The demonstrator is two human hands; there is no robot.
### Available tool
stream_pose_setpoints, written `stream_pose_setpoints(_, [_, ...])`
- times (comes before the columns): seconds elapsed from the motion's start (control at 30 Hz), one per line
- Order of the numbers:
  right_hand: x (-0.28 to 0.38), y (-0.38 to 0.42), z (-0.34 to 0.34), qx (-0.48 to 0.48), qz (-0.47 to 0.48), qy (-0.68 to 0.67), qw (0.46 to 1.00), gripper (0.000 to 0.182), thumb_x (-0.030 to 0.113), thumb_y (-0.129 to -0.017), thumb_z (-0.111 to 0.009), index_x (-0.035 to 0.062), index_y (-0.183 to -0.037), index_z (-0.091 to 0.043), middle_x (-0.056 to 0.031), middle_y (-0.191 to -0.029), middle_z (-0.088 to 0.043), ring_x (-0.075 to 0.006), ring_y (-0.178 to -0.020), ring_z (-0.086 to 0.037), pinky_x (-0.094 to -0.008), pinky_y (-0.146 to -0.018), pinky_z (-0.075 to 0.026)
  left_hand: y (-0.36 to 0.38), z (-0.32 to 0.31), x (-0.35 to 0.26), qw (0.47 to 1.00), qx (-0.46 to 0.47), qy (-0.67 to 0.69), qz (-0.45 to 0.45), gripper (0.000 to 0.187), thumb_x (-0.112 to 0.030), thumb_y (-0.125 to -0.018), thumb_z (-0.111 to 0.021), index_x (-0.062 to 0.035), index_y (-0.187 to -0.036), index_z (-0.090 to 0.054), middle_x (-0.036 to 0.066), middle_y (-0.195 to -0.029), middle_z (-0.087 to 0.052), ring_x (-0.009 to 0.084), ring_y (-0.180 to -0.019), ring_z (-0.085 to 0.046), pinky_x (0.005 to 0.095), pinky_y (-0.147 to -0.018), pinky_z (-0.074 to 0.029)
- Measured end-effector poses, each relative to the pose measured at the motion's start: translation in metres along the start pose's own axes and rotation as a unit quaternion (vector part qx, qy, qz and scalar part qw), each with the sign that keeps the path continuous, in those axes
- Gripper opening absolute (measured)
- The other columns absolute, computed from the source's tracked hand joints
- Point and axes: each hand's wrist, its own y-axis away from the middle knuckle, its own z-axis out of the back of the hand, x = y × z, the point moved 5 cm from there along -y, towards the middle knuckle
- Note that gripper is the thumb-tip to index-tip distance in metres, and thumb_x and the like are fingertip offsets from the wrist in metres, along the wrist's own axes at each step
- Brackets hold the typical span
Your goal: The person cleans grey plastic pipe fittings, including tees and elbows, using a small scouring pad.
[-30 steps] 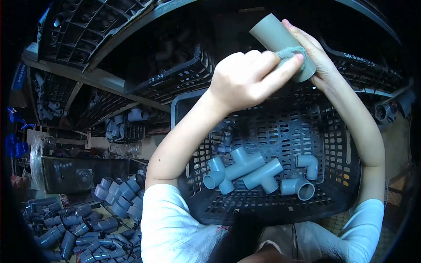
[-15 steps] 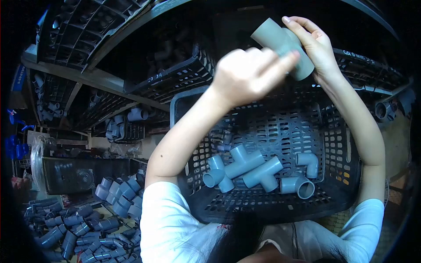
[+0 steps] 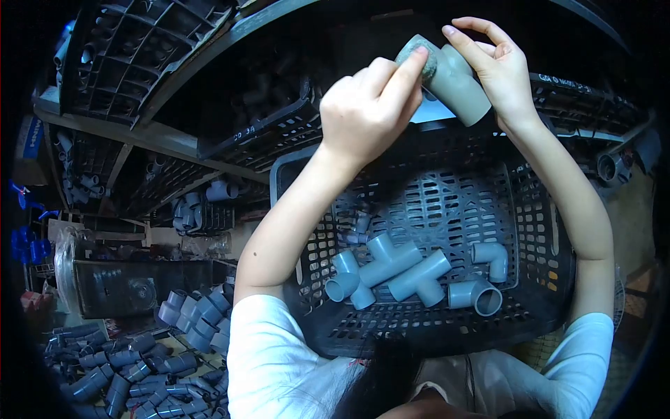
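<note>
My right hand (image 3: 508,73) holds a grey plastic pipe tee (image 3: 457,91) by its branch, up above the crate. My left hand (image 3: 373,105) is closed, pressing what looks like a dark grey-green scouring pad (image 3: 427,64) with a fingertip onto the tee's upper left end. Below them the black plastic crate (image 3: 447,335) contains several grey fittings: a tee (image 3: 419,278), another tee (image 3: 387,258), an elbow (image 3: 494,260), a fitting with its round mouth facing me (image 3: 476,296) and a branched fitting (image 3: 349,281). Smaller fittings (image 3: 359,227) lie farther back in shadow.
Shelves with black crates (image 3: 265,122) stand ahead and at both sides. A large pile of dark grey fittings (image 3: 132,370) lies on the floor at lower left, beside a stack of wider ones (image 3: 199,314). A pale bluish flat patch (image 3: 433,110) shows behind the held tee.
My left hand has moved left and up along the tee, from its lower right end to its upper left end. The pad now shows under the fingertip. My right hand has barely moved.
</note>
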Motion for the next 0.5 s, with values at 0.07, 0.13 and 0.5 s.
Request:
stream_pose_setpoints(0.07, [-0.004, 0.001, -0.004, 0.006, -0.015, -0.008, 1.0, 0.037, 0.026, -0.095, -0.074, 0.0056, -0.125, -0.065, -0.0032, -0.082, -0.073, -0.005, -0.073, -0.067, -0.0205, -0.067, -0.053, 0.002, 0.001, -0.02, 0.998, 0.048, 0.027, -0.013, 0.046, -0.011, -0.074, -0.077, -0.0114, -0.12, -0.073, 0.0, -0.073, -0.062, 0.0147, -0.052, -0.058, 0.0289, -0.047, -0.047])
stream_pose_setpoints(0.13, [0.0, 0.005, -0.008, 0.023, -0.006, 0.06, 0.998, 0.043, 0.025, -0.095, -0.074, 0.0078, -0.132, -0.064, -0.0015, -0.077, -0.072, -0.0038, -0.071, -0.066, -0.0196, -0.068, -0.052, 0.008, -0.002, -0.05, 0.995, 0.054, 0.042, -0.079, 0.046, -0.012, -0.075, -0.075, -0.0115, -0.121, -0.072, -0.001, -0.072, -0.061, 0.0137, -0.053, -0.057, 0.0274, -0.047, -0.045])
stream_pose_setpoints(0.5, [0.004, 0.01, -0.011, 0.028, 0.073, 0.095, 0.992, 0.032, 0.026, -0.093, -0.075, 0.0123, -0.121, -0.075, -0.0123, -0.102, -0.077, -0.0152, -0.09, -0.074, -0.0279, -0.079, -0.059, 0.003, -0.003, -0.033, 0.995, 0.081, 0.047, -0.032, 0.044, -0.015, -0.074, -0.075, -0.013, -0.118, -0.072, 0.0, -0.068, -0.055, 0.0157, -0.051, -0.056, 0.029, -0.048, -0.046])
